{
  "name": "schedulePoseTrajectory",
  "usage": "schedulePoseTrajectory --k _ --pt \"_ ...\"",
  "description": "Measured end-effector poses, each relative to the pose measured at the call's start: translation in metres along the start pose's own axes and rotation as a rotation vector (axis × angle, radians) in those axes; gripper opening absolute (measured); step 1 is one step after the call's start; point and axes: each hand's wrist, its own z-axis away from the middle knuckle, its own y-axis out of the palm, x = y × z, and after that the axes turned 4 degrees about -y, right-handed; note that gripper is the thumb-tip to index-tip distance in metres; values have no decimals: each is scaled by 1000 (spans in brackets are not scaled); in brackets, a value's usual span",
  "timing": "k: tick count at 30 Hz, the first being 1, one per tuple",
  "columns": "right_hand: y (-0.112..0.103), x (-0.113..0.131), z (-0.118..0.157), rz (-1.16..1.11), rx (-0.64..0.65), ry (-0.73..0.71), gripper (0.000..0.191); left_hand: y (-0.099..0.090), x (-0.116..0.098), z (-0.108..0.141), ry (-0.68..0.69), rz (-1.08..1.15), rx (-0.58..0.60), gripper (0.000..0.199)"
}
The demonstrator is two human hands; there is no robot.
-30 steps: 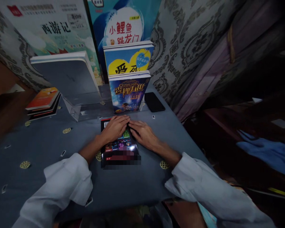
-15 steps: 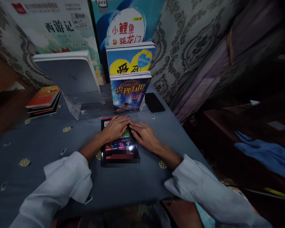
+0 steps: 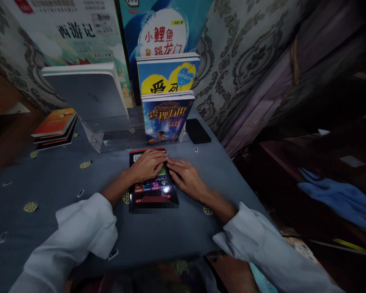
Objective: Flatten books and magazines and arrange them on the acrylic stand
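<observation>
The left hand (image 3: 149,165) lies palm down and open across the upper part of a dark book (image 3: 155,185), its fingers stretched toward the book's top right corner. The right hand (image 3: 186,176) rests along the book's right edge, fingers straight and uncurled, its fingertips meeting those of the left; neither hand is closed around anything. The book lies flat on a grey-blue tablecloth (image 3: 158,238), back cover up, with a barcode partly under the left hand, small coloured pictures below it and a blurred patch at its near edge. Pale sleeves (image 3: 93,224) cover both forearms. Just beyond the book stands a clear holder (image 3: 114,140) bearing a grey book (image 3: 88,95) on the left and, on the right, a blue book (image 3: 166,126) with gold lettering before a blue-and-yellow book (image 3: 157,77). A black phone (image 3: 198,131) lies beside the holder's right end; a small stack of books (image 3: 55,122) lies to its left. Behind rise two tall picture books (image 3: 105,51), against a patterned curtain (image 3: 250,61).
</observation>
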Motion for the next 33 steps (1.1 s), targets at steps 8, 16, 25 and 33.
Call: schedulePoseTrajectory --k 8,16,25,33 --pt "-3 5 6 7 18 -1 33 -4 -4 3 32 -43 34 34" --pt "-4 7 11 7 1 -16 32 -5 -9 3 77 -60 47 34" --pt "-5 14 22 9 -9 -23 33 -11 -21 8 83 -76 109 35" --pt "-3 20 30 -5 -38 -38 32 -11 -32 17 70 -86 144 37"
